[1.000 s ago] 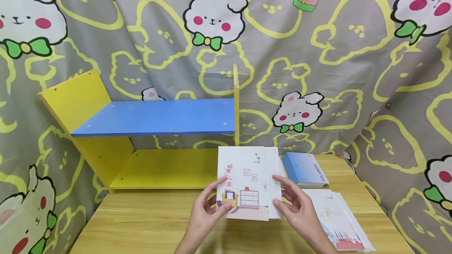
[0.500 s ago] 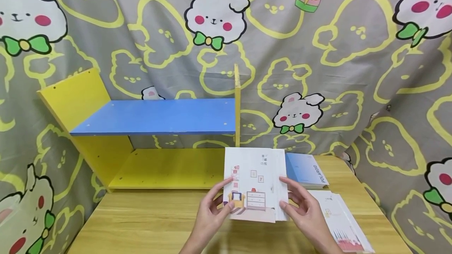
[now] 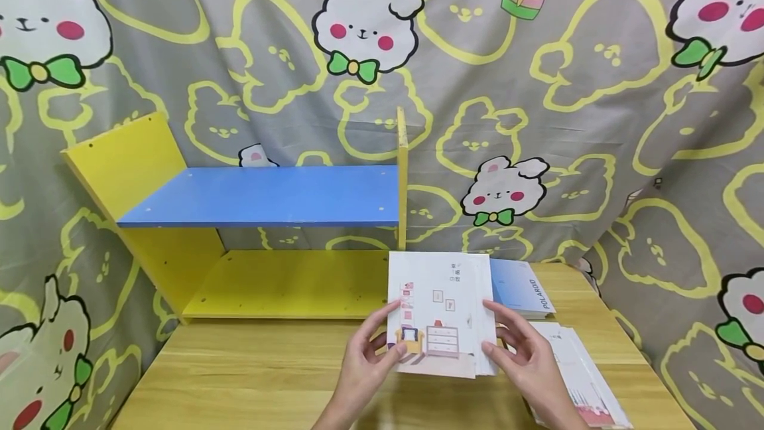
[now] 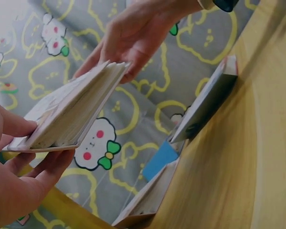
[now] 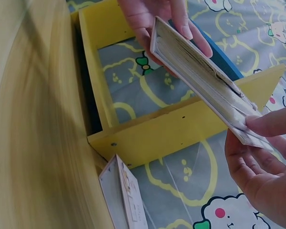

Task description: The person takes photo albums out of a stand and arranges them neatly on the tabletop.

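Observation:
A square book [image 3: 438, 310] with a white cover, printed with a yellow armchair and a chest of drawers, is held above the table. My left hand [image 3: 371, 363] grips its left edge, thumb on the cover and fingers beneath. At the opposite edge, my right hand [image 3: 528, 360] pinches it the same way. The left wrist view shows the thick page edges of the book [image 4: 69, 117], slightly parted near the right hand. Just right of my right hand, another white illustrated book [image 3: 575, 370] lies on the table, partly covered by the forearm.
Behind the held book lies a blue book [image 3: 522, 287] marked POLAROID, partly hidden. A shelf unit with yellow panels [image 3: 286, 284] and a blue board [image 3: 268, 194] stands at the back left of the wooden table [image 3: 251, 377]. A patterned curtain [image 3: 465, 105] hangs behind.
Both hands have shifted to the right and slightly downward with the book between them. It now overlaps more of the blue book. The grip looks the same.

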`<state>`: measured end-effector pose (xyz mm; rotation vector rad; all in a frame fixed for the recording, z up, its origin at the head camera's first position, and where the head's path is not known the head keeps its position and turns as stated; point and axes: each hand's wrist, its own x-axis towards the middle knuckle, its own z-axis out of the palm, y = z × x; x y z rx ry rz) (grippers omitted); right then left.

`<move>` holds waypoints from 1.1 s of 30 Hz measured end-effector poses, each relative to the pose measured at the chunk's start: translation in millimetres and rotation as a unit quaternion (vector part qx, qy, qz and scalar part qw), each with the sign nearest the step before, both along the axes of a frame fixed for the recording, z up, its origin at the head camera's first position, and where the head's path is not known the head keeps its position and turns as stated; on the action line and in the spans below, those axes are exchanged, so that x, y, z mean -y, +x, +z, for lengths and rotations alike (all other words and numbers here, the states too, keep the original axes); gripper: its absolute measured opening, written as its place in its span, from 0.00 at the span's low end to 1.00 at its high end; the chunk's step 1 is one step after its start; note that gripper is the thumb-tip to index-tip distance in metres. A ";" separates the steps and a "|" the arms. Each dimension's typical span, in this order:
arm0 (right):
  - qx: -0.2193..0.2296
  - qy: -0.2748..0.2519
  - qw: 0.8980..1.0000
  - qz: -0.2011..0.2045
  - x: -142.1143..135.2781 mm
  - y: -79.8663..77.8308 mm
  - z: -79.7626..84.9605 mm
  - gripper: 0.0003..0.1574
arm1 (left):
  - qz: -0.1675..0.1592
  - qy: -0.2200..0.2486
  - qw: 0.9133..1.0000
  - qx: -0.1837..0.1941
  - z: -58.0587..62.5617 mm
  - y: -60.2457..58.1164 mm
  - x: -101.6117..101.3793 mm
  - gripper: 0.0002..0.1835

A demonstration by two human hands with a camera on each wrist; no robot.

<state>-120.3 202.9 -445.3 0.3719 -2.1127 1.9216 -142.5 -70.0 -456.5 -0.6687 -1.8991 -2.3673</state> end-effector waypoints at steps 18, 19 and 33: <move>0.006 0.022 1.000 -0.020 -15.0 4.6 -7.2 0.38 | -0.002 0.025 0.999 0.020 -9.9 0.7 -16.0 0.35; 0.005 0.021 1.000 -0.019 -15.6 4.8 -7.8 0.38 | -0.002 0.024 0.999 0.021 -10.6 0.6 -16.9 0.35; 0.002 0.007 1.000 -0.009 -22.2 5.2 -16.3 0.36 | 0.009 0.006 0.999 0.035 -17.8 1.8 -23.5 0.34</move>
